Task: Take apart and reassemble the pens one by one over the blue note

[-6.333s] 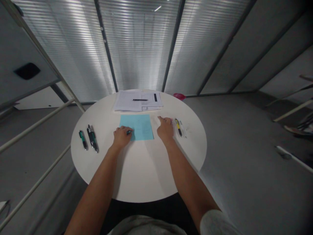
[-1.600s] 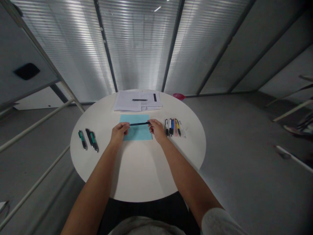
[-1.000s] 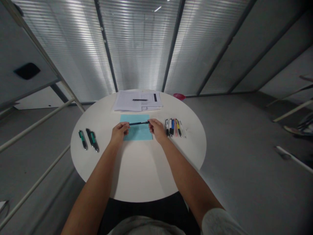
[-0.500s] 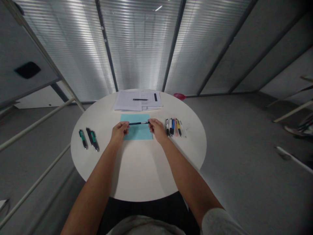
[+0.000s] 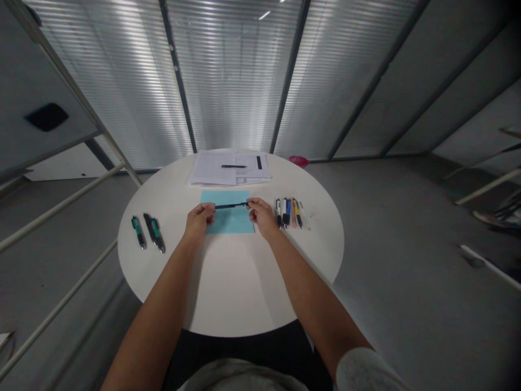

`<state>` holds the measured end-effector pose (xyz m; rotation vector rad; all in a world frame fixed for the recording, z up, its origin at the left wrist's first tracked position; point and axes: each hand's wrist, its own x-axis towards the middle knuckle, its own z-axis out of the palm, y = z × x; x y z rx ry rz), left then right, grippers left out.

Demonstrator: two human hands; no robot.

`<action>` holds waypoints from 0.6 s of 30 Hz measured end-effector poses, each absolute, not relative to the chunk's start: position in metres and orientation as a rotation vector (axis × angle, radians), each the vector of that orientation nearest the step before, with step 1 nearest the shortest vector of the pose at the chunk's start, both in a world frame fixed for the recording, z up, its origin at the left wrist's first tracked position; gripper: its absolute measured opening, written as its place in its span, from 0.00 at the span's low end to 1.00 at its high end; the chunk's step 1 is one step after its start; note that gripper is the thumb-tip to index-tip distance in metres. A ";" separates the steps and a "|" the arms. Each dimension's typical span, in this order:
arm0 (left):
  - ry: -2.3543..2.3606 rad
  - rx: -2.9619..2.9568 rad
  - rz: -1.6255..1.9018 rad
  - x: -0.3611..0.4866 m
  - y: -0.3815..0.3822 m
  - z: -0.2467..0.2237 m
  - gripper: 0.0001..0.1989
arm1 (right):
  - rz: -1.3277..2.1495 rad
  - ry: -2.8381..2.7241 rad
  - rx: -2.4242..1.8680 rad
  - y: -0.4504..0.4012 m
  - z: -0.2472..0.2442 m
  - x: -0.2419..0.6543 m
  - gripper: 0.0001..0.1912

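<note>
A dark, slim pen [image 5: 230,206] is held level between both hands, above a light blue sheet of paper [image 5: 230,224]. My left hand [image 5: 198,218] pinches its left end with closed fingers. At the other end, my right hand [image 5: 262,215] grips it between thumb and fingers. The pen's two tips are partly hidden by the fingers. Just right of my right hand lies a row of several pens [image 5: 291,212] in white, blue, pink and yellow. Farther left of my left hand are a few black and green pens [image 5: 154,232].
The round white table [image 5: 236,304] carries everything. At its far side a stack of printed papers [image 5: 211,168] has a black pen [image 5: 234,166] on top. A white metal frame [image 5: 61,198] stands at the left. Behind the table is a ribbed translucent wall [image 5: 232,81].
The pen has turned slightly about its length, so its pale marking shows less. Both hands stay in nearly the same place.
</note>
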<state>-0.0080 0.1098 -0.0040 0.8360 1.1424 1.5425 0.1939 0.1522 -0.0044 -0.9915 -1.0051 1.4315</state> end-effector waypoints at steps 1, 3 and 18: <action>1.140 0.839 1.542 -0.008 0.110 -0.004 0.14 | 1.428 -1.004 -0.999 0.152 -0.004 0.194 0.16; 1.139 0.851 1.542 -0.008 0.110 -0.005 0.14 | 1.420 -0.997 -1.016 0.152 -0.003 0.193 0.17; 1.116 0.849 1.547 -0.008 0.110 -0.005 0.13 | 1.384 -1.021 -1.019 0.153 -0.006 0.190 0.18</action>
